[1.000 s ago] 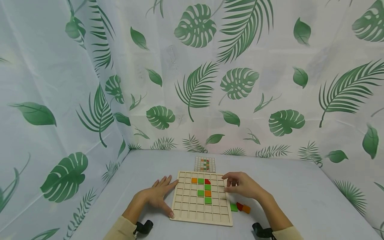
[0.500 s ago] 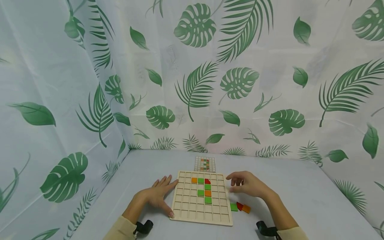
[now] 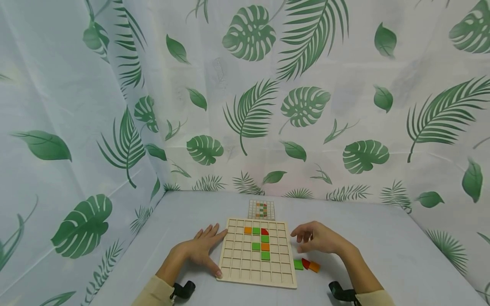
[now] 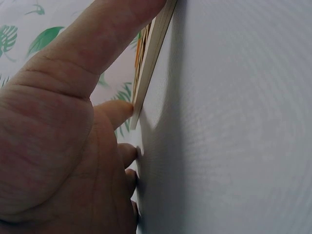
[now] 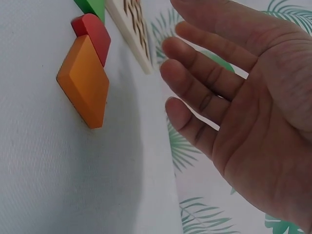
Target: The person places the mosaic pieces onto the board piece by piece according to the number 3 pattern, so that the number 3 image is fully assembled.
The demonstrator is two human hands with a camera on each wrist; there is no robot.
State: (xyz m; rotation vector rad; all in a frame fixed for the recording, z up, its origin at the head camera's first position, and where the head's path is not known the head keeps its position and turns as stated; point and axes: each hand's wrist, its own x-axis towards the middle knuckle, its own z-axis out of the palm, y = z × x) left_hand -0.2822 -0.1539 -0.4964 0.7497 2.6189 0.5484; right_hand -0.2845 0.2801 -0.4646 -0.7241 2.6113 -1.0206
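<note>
A wooden grid board [image 3: 245, 269] lies on the table with several orange, green and red tiles set in its cells, among them an orange square [image 3: 265, 247] and a red quarter-round tile [image 3: 264, 231]. My left hand [image 3: 200, 250] rests at the board's left side, thumb at the near corner and fingers spread along the edge. Just beyond the right edge hovers my right hand [image 3: 319, 238], fingers loosely bent with nothing between them. Below it lie a green tile [image 3: 298, 264], a red tile [image 5: 92, 36] and an orange tile [image 5: 84, 80], in a row beside the board.
Behind the board lies a small card [image 3: 262, 209] printed with a grid and a coloured pattern. The white table [image 3: 367, 246] meets a leaf-print curtain [image 3: 306, 170] at the back and left.
My right hand has drawn back to the right from over the board's right edge, and its fingers have come down slightly. The left hand and the tiles have stayed where they were.
</note>
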